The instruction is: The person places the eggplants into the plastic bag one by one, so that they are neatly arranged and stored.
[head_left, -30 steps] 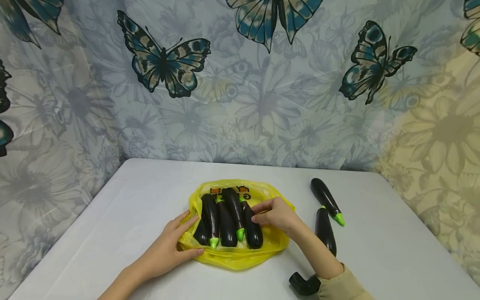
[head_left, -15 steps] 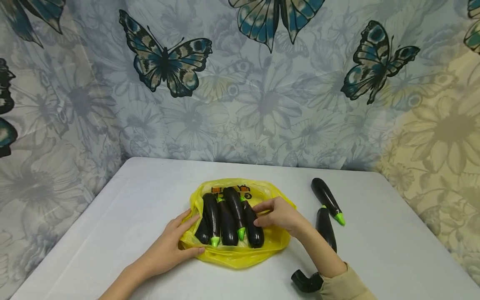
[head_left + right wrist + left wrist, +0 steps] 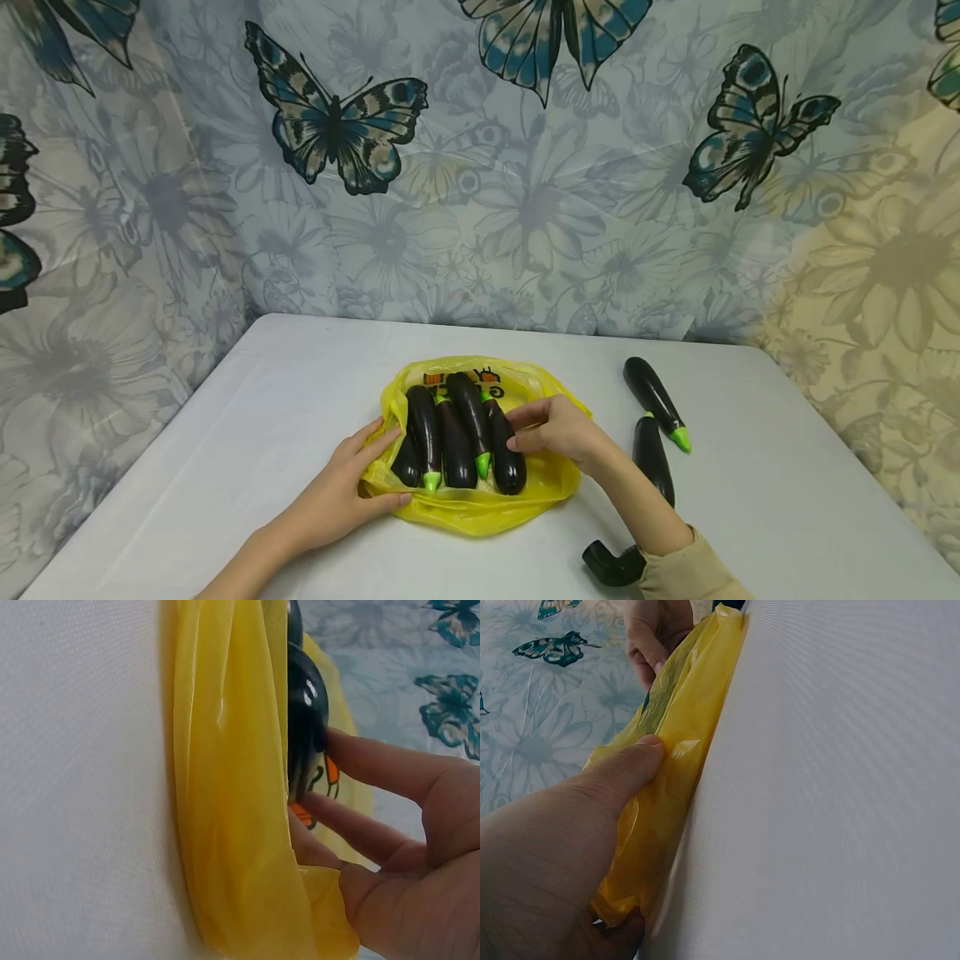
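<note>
Head view: A yellow plastic bag point(image 3: 487, 515) lies on the white bench point(image 3: 787, 492) with its mouth facing up. 5 dark eggplants point(image 3: 456, 450) are visible inside it, lying side by side. The 2nd and 4th from the left have their green ends toward the person; on the 3rd and 5th, green shows at the far end. The left hand point(image 3: 341, 492) is spread at the bag's left edge, fingers reaching over the rim and thumb on the front edge. The right hand point(image 3: 558, 433) reaches over the bag's right side, its thumb and forefinger at the flank of the rightmost eggplant point(image 3: 510, 468). To the right of the bag, the far loose eggplant point(image 3: 651, 392) and the near loose eggplant point(image 3: 652, 458) lie end to end. A curved black object point(image 3: 609, 565) lies nearer the person, partly covered by a beige sleeve point(image 3: 686, 568). A patterned wall covering point(image 3: 540, 267) with butterflies point(image 3: 334, 129) stands behind.

Left wrist view: The left thumb lies extended against the outside of the bag. The remaining left fingers are mostly hidden.

Right wrist view: The right thumb and forefinger touch a glossy eggplant just inside the rim, with a gap between their tips. Whether they pinch it cannot be told.
</note>
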A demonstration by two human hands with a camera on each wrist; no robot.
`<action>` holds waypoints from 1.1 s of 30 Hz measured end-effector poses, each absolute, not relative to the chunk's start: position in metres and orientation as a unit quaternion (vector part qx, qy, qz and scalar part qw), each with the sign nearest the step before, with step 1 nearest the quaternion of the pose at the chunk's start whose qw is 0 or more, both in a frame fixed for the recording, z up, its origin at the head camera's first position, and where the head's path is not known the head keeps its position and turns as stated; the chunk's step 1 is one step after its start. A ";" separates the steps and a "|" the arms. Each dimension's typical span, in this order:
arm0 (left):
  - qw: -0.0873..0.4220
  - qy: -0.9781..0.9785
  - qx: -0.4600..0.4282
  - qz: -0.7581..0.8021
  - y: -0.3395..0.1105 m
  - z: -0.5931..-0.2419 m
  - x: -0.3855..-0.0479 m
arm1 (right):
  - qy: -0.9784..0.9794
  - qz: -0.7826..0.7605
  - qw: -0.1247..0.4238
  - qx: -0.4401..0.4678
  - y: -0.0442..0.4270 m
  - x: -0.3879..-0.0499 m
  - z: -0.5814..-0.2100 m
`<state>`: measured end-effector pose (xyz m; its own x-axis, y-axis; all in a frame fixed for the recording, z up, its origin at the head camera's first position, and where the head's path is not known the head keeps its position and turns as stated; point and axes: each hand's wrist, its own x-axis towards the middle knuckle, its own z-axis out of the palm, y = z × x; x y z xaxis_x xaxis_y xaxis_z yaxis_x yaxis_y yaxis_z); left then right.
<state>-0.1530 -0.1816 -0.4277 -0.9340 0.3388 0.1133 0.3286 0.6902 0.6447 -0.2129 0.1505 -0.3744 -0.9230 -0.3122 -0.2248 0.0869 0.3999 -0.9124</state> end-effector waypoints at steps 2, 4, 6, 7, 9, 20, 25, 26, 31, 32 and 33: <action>0.009 0.919 0.181 0.350 -0.181 -0.427 -0.153 | 0.817 -0.541 0.184 -0.070 0.151 -0.213 -0.373; 0.010 0.919 0.180 0.350 -0.181 -0.427 -0.153 | 0.818 -0.539 0.185 -0.076 0.151 -0.213 -0.373; 0.009 0.920 0.180 0.348 -0.181 -0.427 -0.153 | 0.820 -0.536 0.186 -0.082 0.151 -0.213 -0.371; 0.009 0.920 0.180 0.348 -0.181 -0.427 -0.153 | 0.821 -0.533 0.186 -0.086 0.151 -0.213 -0.371; 0.008 0.920 0.180 0.348 -0.181 -0.426 -0.153 | 0.823 -0.529 0.187 -0.093 0.152 -0.213 -0.369; 0.010 0.920 0.180 0.348 -0.181 -0.426 -0.153 | 0.850 -0.492 0.172 -0.079 0.159 -0.213 -0.360; 0.012 0.920 0.180 0.348 -0.181 -0.426 -0.152 | 0.833 -0.529 0.143 -0.070 0.166 -0.215 -0.352; 0.012 0.920 0.179 0.349 -0.181 -0.426 -0.152 | 0.824 -0.544 0.139 -0.073 0.168 -0.215 -0.350; 0.012 0.919 0.179 0.351 -0.180 -0.425 -0.152 | 0.793 -0.591 0.128 -0.081 0.176 -0.215 -0.345; 0.012 0.919 0.179 0.352 -0.180 -0.425 -0.152 | 0.791 -0.594 0.127 -0.081 0.177 -0.215 -0.344; 0.012 0.919 0.179 0.352 -0.180 -0.425 -0.152 | 0.789 -0.596 0.126 -0.079 0.178 -0.215 -0.344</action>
